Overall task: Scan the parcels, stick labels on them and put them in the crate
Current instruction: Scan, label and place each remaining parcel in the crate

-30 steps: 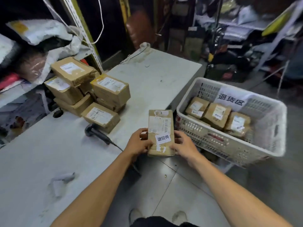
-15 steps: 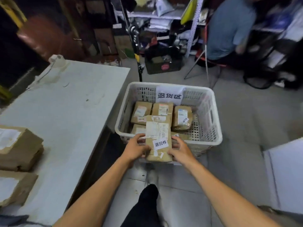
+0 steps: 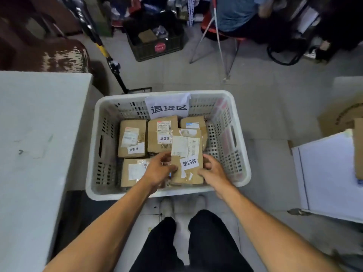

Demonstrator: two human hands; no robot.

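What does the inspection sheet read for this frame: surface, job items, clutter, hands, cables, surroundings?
Surface: grey table at left, scuffed.
Job's things: white crate on the floor, paper sign on its far wall; labelled parcel over the parcels inside it.
Clutter: cardboard and a white board at right.
Hands: left hand and right hand hold the parcel's sides.
Cables: nothing seen.
Surroundings: black crate, seated person, shelving behind.

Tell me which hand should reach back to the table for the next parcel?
Left hand, probably: the grey table lies on its side of the white plastic crate; the right hand is farther.
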